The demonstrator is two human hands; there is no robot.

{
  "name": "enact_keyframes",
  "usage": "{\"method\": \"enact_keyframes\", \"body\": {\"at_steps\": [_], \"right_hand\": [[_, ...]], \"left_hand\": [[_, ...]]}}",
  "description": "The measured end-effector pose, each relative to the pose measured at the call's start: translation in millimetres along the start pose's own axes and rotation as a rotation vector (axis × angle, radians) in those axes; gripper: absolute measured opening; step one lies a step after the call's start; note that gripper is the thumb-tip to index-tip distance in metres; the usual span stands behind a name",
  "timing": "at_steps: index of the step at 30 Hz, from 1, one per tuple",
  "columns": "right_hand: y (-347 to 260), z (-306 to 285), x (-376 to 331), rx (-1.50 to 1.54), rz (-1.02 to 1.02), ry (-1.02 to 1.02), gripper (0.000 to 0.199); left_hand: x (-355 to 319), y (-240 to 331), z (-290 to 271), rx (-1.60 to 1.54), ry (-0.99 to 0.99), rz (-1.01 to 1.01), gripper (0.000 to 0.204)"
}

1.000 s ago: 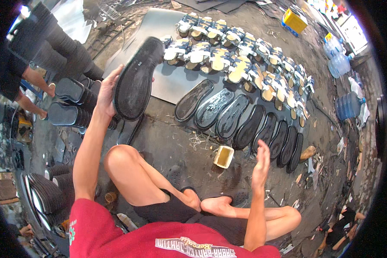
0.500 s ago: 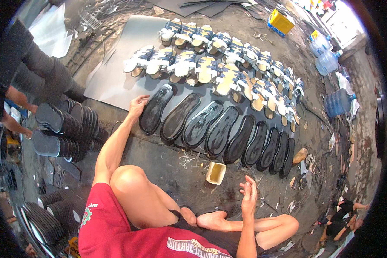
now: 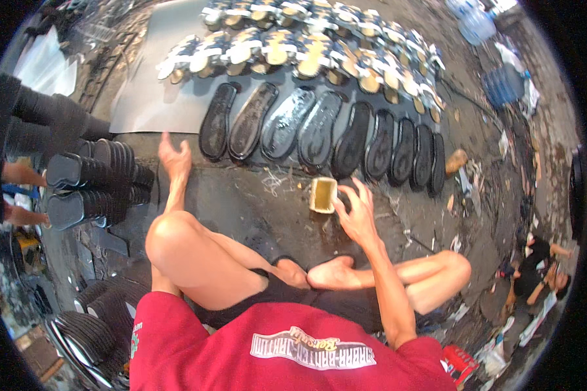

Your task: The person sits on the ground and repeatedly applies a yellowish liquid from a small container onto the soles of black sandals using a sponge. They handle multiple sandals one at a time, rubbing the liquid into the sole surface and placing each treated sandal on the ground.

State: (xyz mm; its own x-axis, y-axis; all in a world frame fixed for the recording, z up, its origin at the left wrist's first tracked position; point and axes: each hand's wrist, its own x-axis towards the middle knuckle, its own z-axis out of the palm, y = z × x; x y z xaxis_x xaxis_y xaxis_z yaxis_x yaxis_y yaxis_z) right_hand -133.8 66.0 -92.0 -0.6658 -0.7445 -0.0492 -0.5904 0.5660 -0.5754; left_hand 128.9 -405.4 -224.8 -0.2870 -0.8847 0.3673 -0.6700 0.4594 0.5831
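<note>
A row of black shoe soles (image 3: 316,130) lies on the ground before me; several have a wet-looking shine, the third from the left most of all. Just left of and nearer than the leftmost sole (image 3: 216,122), my left hand (image 3: 175,158) is open and holds nothing, fingers apart. A small box-like tub (image 3: 323,195) with yellowish contents stands on the ground, nearer than the soles. My right hand (image 3: 357,212) is at its right side, thumb and fingers spread, the thumb close to the rim. I cannot tell whether it touches the tub.
Beyond the soles, sandals with dark and white straps (image 3: 277,49) stand in rows on a grey sheet (image 3: 147,107). Stacks of black soles (image 3: 85,173) rise at left, near another person's hands (image 3: 25,174). Water jugs (image 3: 502,88) lie at right; another person (image 3: 535,274) is lower right.
My left hand has come off the leftmost sole and drawn nearer to me. My right hand has moved forward to the tub, its fingers spreading. The view has shifted.
</note>
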Motion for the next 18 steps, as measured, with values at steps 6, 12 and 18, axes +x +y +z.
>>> {"method": "enact_keyframes", "body": {"at_steps": [6,12,18], "right_hand": [[-4.3,35.0,7.4,-0.333,-0.139,-0.155,0.064],[17.3,62.5,5.2,-0.241,-0.180,-0.025,0.067],[20.2,20.6,-6.4,0.168,0.070,0.170,0.071]], "left_hand": [[-90.8,7.7,-81.9,0.556,-0.290,-0.538,0.125],[-65.4,37.0,-132.6,0.348,-0.654,-0.871,0.140],[-45.1,79.4,-164.8,-0.507,0.025,-0.190,0.085]]}}
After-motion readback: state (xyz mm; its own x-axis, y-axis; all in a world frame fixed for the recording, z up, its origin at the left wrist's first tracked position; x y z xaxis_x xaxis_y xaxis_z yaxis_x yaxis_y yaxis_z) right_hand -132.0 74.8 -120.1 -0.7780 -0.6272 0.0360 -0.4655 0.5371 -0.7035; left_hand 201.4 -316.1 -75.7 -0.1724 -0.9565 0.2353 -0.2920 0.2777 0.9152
